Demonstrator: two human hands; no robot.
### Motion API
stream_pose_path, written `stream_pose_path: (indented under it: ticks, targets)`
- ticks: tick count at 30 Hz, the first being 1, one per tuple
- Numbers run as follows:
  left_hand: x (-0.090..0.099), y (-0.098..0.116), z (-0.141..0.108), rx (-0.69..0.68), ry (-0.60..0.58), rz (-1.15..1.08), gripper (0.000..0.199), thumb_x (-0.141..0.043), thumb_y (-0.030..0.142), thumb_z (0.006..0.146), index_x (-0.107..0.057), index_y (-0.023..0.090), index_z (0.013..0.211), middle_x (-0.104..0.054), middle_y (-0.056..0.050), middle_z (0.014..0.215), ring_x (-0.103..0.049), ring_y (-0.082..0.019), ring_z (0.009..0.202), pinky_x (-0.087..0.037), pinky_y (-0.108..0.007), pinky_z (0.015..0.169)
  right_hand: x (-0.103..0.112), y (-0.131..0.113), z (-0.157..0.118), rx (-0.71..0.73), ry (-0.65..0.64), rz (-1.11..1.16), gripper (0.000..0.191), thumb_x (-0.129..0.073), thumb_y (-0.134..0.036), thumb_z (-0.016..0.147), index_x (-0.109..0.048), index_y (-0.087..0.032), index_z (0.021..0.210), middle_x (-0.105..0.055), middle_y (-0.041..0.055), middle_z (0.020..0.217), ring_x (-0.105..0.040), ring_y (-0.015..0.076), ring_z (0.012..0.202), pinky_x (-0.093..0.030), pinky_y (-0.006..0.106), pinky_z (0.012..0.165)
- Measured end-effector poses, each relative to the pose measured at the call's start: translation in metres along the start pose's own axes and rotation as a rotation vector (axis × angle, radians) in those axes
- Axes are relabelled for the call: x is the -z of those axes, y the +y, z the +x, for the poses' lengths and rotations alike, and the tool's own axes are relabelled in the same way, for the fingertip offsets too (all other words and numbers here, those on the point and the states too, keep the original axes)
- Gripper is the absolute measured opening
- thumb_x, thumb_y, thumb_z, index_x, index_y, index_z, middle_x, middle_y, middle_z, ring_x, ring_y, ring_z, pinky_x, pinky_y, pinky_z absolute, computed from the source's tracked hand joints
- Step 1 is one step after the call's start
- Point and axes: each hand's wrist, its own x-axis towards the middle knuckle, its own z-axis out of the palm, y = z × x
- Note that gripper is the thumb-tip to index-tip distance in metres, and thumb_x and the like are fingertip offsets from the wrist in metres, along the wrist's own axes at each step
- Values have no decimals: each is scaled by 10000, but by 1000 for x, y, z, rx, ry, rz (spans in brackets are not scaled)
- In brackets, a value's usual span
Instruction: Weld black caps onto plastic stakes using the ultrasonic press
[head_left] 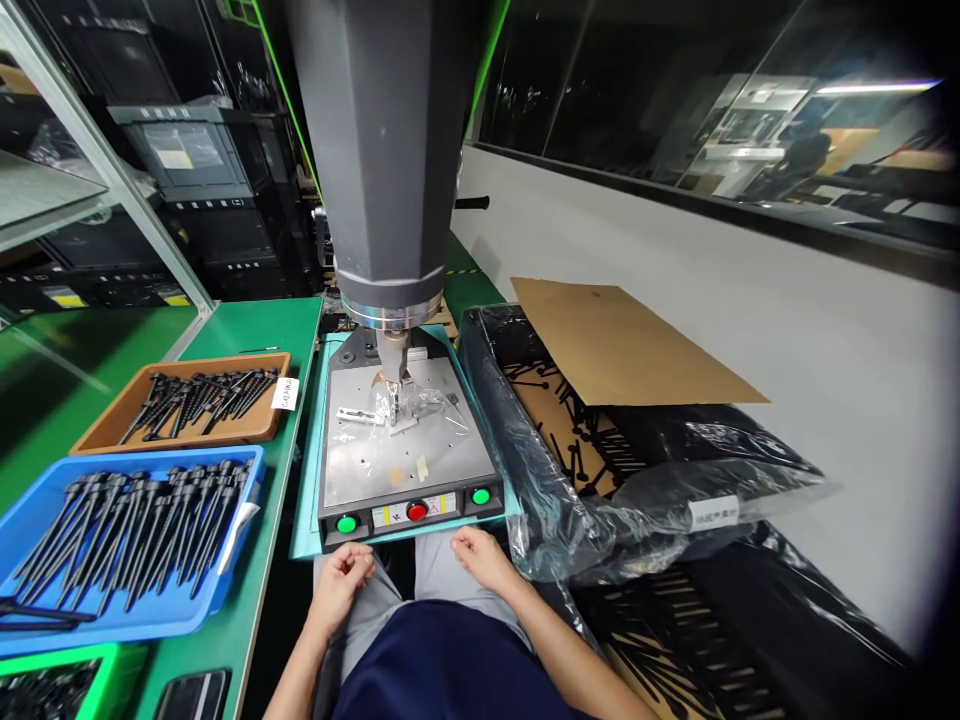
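My left hand [343,585] is over my lap, just below the near left corner of a press machine's base. Its fingers are curled in loosely, and I see nothing in them. Close to the base's right front corner, my right hand [481,558] is also curled closed with nothing visible in it. Both hands are apart from the green buttons [346,524] and the red button [417,511] on the front panel. On the metal plate [360,480], a small fixture wrapped in clear film [397,405] sits beneath the machine's pointed tool head [393,355].
To the left, a blue tray [150,625] and a brown tray [247,432] hold many black rod-like parts on a green table [281,540]. A phone-like device [193,695] lies nearby. Plastic-lined boxes with black parts and a cardboard sheet [630,345] stand at right.
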Motion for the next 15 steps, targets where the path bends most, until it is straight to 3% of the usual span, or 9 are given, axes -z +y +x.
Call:
stream_pose_path:
  ticks: [4,6,8,11,15]
  targets:
    - [-15,14,2,9,-36,-38,346,-795,431,679,-716,152,867,-693,-67,707,-621,-184,663,-465,-259,569,-5,-15,3,8,-59,107,193,-638,-381,751,-612,-195,711,-615,-3,587,-554,154,518,-428,276,526]
    - [-28,28,6,1,-61,-88,361,-797,394,687,-715,149,940,-732,-115,874,-666,-216,769,-506,-277,615,-6,-30,6,6,-60,244,228,-672,-410,746,-635,-187,775,-637,4,632,-572,152,535,-447,281,533]
    - [-43,43,12,-9,-78,-185,408,-799,353,694,-697,148,1031,-714,-156,1079,-686,-250,900,-541,-297,665,-5,-51,12,26,22,424,303,-708,-437,737,-649,-183,892,-675,29,741,-608,162,596,-480,297,566]
    - [-65,61,25,43,-48,-432,448,-781,299,723,-650,157,1126,-615,-168,1304,-676,-267,1030,-577,-307,736,-1,-82,25,48,172,728,454,-775,-423,700,-622,-200,1064,-679,94,1063,-668,208,838,-541,353,719]
    - [-80,77,40,208,62,-773,332,-694,196,797,-621,109,1108,-597,-192,1318,-639,-266,1132,-585,-289,852,6,-105,39,5,144,984,493,-832,-322,653,-611,-210,1079,-603,119,1253,-629,258,1092,-516,422,921]
